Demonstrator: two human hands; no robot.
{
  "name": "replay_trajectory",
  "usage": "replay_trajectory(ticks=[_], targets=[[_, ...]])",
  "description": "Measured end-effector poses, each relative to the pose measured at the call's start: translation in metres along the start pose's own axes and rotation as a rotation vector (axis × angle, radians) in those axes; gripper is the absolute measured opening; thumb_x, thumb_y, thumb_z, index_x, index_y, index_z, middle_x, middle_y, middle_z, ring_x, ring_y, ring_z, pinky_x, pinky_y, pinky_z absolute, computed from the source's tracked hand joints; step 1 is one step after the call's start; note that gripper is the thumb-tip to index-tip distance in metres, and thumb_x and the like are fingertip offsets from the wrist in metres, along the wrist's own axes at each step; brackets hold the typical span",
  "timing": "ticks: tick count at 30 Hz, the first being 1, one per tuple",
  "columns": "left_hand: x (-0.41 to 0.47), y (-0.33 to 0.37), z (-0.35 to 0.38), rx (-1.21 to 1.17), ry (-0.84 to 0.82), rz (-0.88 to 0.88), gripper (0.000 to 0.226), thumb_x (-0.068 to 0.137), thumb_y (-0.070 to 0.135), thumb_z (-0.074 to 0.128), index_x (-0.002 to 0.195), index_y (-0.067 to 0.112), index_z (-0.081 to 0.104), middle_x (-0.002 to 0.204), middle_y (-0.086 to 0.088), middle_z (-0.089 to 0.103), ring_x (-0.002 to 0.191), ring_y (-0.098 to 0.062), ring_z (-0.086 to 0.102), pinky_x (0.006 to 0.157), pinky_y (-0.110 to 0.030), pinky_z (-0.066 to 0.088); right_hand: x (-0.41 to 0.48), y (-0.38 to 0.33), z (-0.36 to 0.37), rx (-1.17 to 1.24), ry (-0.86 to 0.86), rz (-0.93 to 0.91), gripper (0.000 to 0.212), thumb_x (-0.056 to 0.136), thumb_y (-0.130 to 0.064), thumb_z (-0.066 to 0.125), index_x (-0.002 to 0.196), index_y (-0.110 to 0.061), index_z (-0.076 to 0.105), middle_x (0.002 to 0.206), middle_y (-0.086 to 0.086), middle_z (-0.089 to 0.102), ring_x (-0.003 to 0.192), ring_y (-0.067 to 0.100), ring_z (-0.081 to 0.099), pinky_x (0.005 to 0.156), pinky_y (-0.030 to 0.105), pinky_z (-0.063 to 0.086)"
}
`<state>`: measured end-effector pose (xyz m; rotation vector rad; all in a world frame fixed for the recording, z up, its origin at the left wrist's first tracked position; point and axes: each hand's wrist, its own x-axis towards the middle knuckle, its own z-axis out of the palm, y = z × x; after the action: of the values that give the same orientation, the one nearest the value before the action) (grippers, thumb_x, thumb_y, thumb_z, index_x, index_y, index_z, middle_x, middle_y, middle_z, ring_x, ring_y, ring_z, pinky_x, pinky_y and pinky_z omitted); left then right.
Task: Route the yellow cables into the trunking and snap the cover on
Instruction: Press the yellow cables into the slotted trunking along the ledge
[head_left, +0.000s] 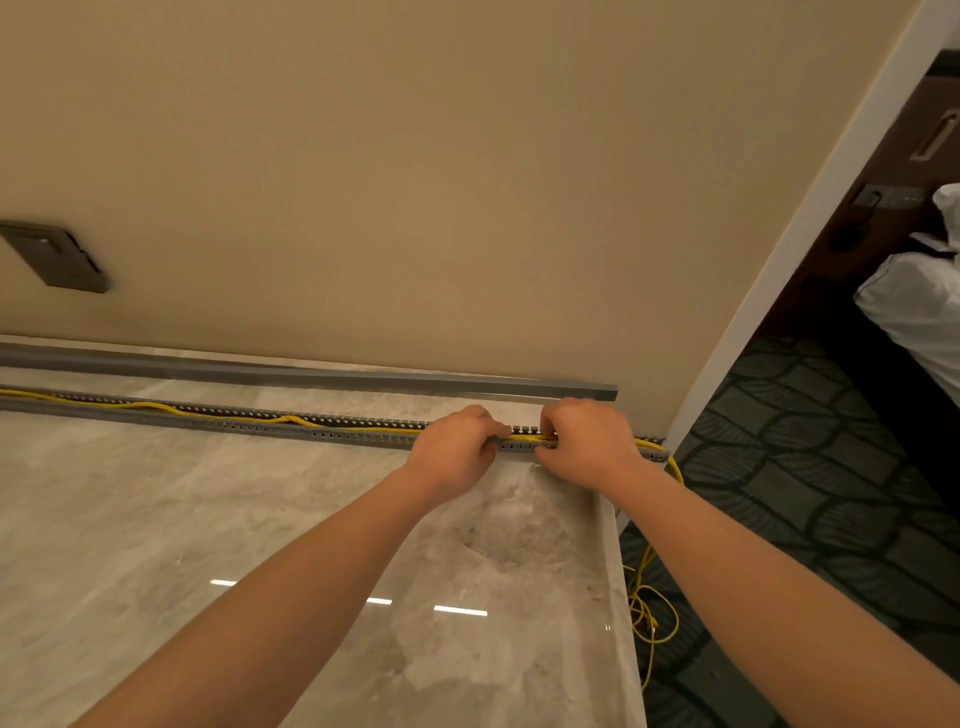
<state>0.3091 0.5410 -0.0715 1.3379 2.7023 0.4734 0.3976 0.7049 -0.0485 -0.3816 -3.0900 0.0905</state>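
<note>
The yellow cables (156, 407) snake through slotted grey trunking (260, 423) at the back of a glossy marble counter (208, 519), pinched by the curled, knuckles-up left hand (457, 452) and right hand (587, 444), with the smooth cover (311, 374) lying behind.

The grey marble bench (156, 519) abuts a beige wall (467, 182). A dark socket plate (54, 255) is mounted on the wall at left. At right, white corner trim (810, 223) borders dark patterned carpet (810, 467). White bedding (914, 312) lies beyond, below a wood panel (893, 145) carrying a switch plate (883, 196).
</note>
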Motion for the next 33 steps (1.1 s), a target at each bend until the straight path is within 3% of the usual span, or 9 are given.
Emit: replay_trajectory(ticks=[10, 16, 19, 24, 28, 31, 33], targets=[[-0.041, -0.072, -0.029, 0.131, 0.108, -0.213, 0.031, 0.089, 0.030, 0.052, 0.118, 0.028, 0.063, 0.110, 0.003, 0.059, 0.110, -0.020, 0.053, 0.081, -0.036, 0.049, 0.035, -0.065, 0.005, 0.076, -0.025, -0.166, 0.021, 0.085, -0.034, 0.057, 0.103, -0.029, 0.066, 0.106, -0.004, 0.064, 0.102, 0.021, 0.058, 0.069, 0.031, 0.043], [-0.066, -0.122, -0.039, 0.223, 0.105, -0.381, 0.040, 0.085, 0.032, 0.055, 0.124, 0.022, 0.053, 0.120, -0.001, 0.051, 0.114, -0.022, 0.047, 0.087, -0.035, 0.044, 0.056, -0.112, 0.008, 0.112, -0.078, -0.255, 0.026, 0.088, -0.033, 0.055, 0.111, -0.028, 0.066, 0.110, -0.002, 0.063, 0.104, 0.023, 0.059, 0.077, 0.034, 0.048], [-0.072, -0.134, -0.038, 0.244, 0.044, -0.382, 0.043, 0.085, 0.033, 0.053, 0.124, 0.017, 0.051, 0.123, -0.004, 0.052, 0.117, -0.024, 0.047, 0.091, -0.036, 0.042, 0.062, -0.129, 0.014, 0.082, -0.104, -0.277, 0.022, 0.088, -0.036, 0.052, 0.099, -0.024, 0.067, 0.103, 0.001, 0.063, 0.099, 0.025, 0.060, 0.068, 0.030, 0.044], [-0.066, -0.142, -0.044, 0.239, 0.059, -0.351, 0.039, 0.083, 0.031, 0.049, 0.118, 0.022, 0.063, 0.113, 0.000, 0.061, 0.108, -0.022, 0.055, 0.083, -0.033, 0.046, 0.078, -0.149, 0.006, 0.035, -0.099, -0.164, 0.039, 0.085, -0.050, 0.047, 0.077, -0.017, 0.066, 0.077, 0.002, 0.063, 0.077, 0.025, 0.058, 0.060, 0.028, 0.038], [-0.059, -0.166, -0.066, -0.071, 0.073, -0.396, 0.028, 0.085, 0.024, 0.051, 0.105, 0.028, 0.071, 0.108, 0.007, 0.068, 0.096, -0.015, 0.062, 0.080, -0.028, 0.048, 0.104, -0.168, 0.008, 0.163, 0.001, -0.127, 0.025, 0.084, -0.037, 0.051, 0.097, -0.027, 0.070, 0.099, -0.003, 0.069, 0.097, 0.021, 0.061, 0.068, 0.030, 0.044], [-0.059, -0.184, -0.076, -0.283, 0.163, -0.428, 0.025, 0.084, 0.015, 0.052, 0.092, 0.029, 0.071, 0.101, 0.010, 0.065, 0.085, -0.008, 0.060, 0.076, -0.025, 0.047, 0.126, -0.185, 0.020, 0.218, 0.016, -0.167, 0.036, 0.086, -0.025, 0.053, 0.121, -0.025, 0.063, 0.118, -0.002, 0.064, 0.113, 0.021, 0.054, 0.086, 0.034, 0.047], [-0.060, -0.197, -0.080, -0.304, 0.202, -0.422, 0.025, 0.085, 0.013, 0.052, 0.091, 0.029, 0.070, 0.100, 0.011, 0.065, 0.088, -0.008, 0.060, 0.077, -0.024, 0.047, 0.141, -0.199, 0.028, 0.217, 0.021, -0.183, 0.045, 0.087, -0.022, 0.053, 0.132, -0.026, 0.055, 0.126, 0.000, 0.059, 0.119, 0.023, 0.049, 0.095, 0.036, 0.044]])
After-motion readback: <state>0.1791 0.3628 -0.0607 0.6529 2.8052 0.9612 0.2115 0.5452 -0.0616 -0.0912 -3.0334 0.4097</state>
